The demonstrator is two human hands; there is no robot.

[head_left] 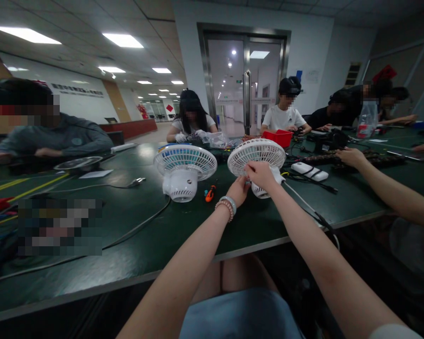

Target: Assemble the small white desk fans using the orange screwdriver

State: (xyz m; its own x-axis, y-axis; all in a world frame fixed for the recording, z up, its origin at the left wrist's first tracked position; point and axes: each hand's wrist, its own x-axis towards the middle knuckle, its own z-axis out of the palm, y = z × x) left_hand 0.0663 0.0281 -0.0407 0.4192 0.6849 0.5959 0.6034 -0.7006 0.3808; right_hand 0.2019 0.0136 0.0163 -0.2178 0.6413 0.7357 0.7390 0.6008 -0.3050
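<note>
Two white fans stand near the middle of the green counter (pixel 198 238), each with a round grille on a short base. The left hand (pixel 237 192), with a bead bracelet (pixel 226 207) and a pale bangle (pixel 231 203) at its wrist, is at the near left side of the right fan (pixel 256 153), just below the grille. Its grip is curled, with the fingertips close together; whether they have hold of a small part cannot be told. The right hand (pixel 261 175) is just above and to the right, against the near side of the same grille. Its grip is bent inward and nearly closed, but what lies between the fingertips is hidden.

The left fan (pixel 185 165) stands well apart from both hands, a grey cord (pixel 137 231) running from its base toward the near left. Between the fans lies an orange screwdriver (pixel 209 194). To the right of the right fan are a white power strip (pixel 309 172) and a black cable (pixel 320 182); a red bin (pixel 277 138) sits beyond it. At the left, a plug (pixel 138 181) lies on the counter. Other people sit along the far side, and another person's arm (pixel 385 181) reaches in from the right.
</note>
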